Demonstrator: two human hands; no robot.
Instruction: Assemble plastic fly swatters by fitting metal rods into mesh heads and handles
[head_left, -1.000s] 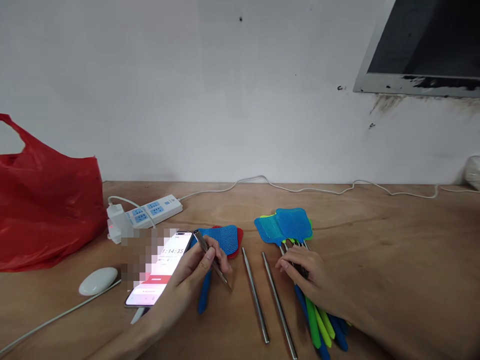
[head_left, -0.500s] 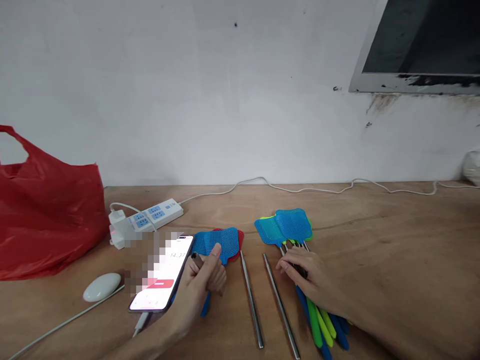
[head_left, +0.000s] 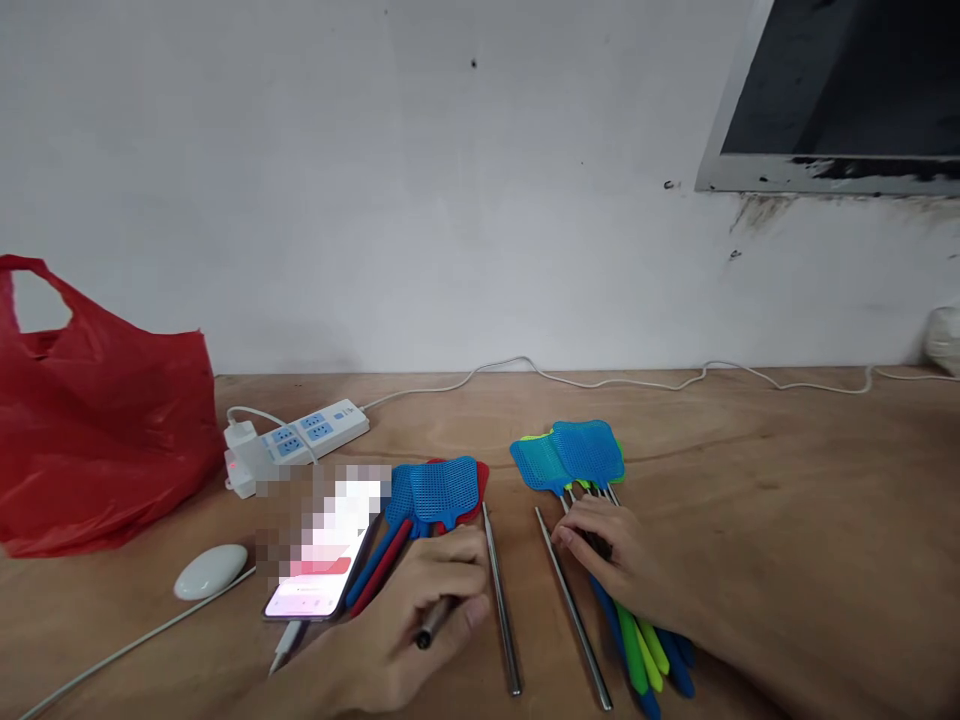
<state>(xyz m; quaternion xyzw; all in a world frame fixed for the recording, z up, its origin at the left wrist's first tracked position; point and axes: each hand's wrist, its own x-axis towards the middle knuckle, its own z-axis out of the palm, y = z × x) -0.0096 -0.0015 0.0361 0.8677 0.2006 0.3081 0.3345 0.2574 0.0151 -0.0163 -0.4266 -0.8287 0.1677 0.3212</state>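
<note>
My left hand (head_left: 420, 610) is closed round a dark metal tube (head_left: 433, 622), its hollow end pointing toward me. Beneath and beyond that hand lies a small pile of fly swatters (head_left: 444, 490) with blue and red heads. My right hand (head_left: 606, 545) rests with curled fingers over the thin metal shafts of a second bunch of fly swatters (head_left: 589, 452); its grip is partly hidden. Blue and green handles (head_left: 634, 650) stick out below the wrist. Between my hands lie two bare metal rods, a left rod (head_left: 501, 600) and a right rod (head_left: 574, 610).
A lit phone (head_left: 330, 570) with a charging cable lies left of my left hand. Behind it are a white power strip (head_left: 330, 428) and a plugged-in charger. A white mouse-shaped object (head_left: 211, 572) and a red plastic bag (head_left: 112, 430) are further left. A thin cable (head_left: 592, 383) runs along the wall.
My left hand has turned over and come down to the right with the tube, uncovering red and blue handles. The right rod has shifted slightly. My right hand has stayed put.
</note>
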